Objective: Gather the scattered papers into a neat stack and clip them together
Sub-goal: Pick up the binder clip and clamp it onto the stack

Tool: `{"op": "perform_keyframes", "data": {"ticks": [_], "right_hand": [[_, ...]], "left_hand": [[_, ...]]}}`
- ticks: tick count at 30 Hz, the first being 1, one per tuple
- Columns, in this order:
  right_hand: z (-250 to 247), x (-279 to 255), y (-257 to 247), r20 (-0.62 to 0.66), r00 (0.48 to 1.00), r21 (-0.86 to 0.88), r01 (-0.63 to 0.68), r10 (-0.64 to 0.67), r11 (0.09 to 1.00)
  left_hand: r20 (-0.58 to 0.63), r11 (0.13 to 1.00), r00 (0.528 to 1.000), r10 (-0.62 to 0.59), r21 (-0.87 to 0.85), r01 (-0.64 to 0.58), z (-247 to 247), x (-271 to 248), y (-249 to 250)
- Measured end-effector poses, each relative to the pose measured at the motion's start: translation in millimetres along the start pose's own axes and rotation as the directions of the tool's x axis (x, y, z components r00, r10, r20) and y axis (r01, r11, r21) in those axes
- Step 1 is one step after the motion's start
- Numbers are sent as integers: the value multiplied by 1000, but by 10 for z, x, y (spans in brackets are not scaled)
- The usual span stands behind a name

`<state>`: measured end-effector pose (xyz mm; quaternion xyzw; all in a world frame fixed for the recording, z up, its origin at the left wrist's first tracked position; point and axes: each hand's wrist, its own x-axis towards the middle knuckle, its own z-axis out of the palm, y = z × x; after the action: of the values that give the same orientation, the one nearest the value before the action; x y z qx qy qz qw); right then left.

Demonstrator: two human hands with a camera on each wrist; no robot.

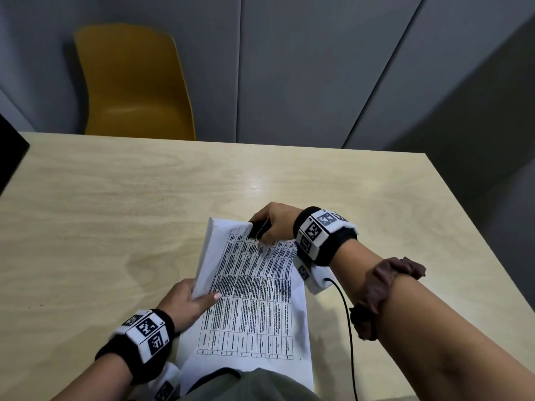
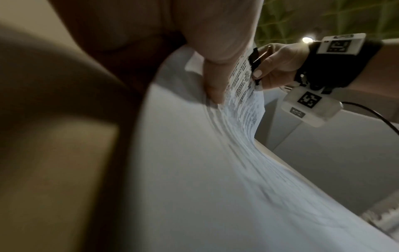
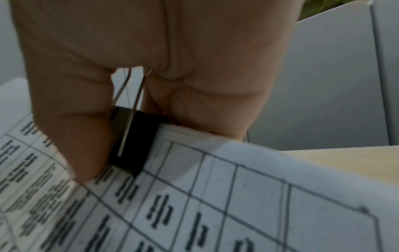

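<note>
A stack of printed papers (image 1: 254, 296) with a table grid is held tilted above the wooden table (image 1: 115, 212), its left side raised. My left hand (image 1: 191, 296) grips the stack's left edge, thumb on top and fingers underneath; the layered sheet edges (image 2: 226, 136) show in the left wrist view. My right hand (image 1: 272, 224) pinches a black binder clip (image 1: 256, 229) at the stack's far edge. In the right wrist view the clip (image 3: 134, 143) sits over the paper edge (image 3: 194, 136), its wire handles squeezed between thumb and fingers (image 3: 82, 145).
A yellow chair (image 1: 133, 82) stands behind the table's far edge. A dark object (image 1: 11, 157) sits at the table's left edge. A black cable (image 1: 347, 328) trails from the right wrist device. Grey wall panels (image 1: 318, 68) lie beyond.
</note>
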<state>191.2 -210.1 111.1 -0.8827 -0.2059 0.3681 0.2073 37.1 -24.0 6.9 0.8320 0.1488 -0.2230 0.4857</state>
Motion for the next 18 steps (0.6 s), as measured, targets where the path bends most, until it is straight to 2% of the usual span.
{"op": "perform_keyframes", "data": {"ticks": [2, 5, 6, 9, 11, 13, 14, 18], "right_hand": [[15, -21, -2, -7, 1000, -1, 12, -12, 1000], [53, -75, -25, -7, 997, -14, 78, -78, 997], [63, -86, -40, -21, 994, -23, 102, -103, 995], [56, -128, -45, -81, 986, -39, 144, -147, 989], [18, -188, 23, -117, 981, 87, 168, -157, 982], [-14, -252, 120, -128, 976, 265, 204, -175, 942], [-18, -273, 154, -139, 972, 275, 222, -189, 936], [58, -246, 177, -234, 934, -13, 276, -271, 961]], "left_hand": [[35, 995, 999, 30, -101, -26, -109, -19, 112], [-58, 899, 983, 176, -397, -184, -297, 40, 465], [-90, 885, 966, 241, -388, -257, -344, 59, 612], [-136, 878, 901, 412, -207, -432, -403, 113, 862], [-150, 868, 878, 454, -145, -474, -392, 127, 854], [-170, 860, 873, 457, -166, -483, -392, 136, 820], [-177, 852, 868, 465, -180, -492, -398, 149, 809], [-176, 819, 849, 498, -228, -527, -403, 164, 834]]}}
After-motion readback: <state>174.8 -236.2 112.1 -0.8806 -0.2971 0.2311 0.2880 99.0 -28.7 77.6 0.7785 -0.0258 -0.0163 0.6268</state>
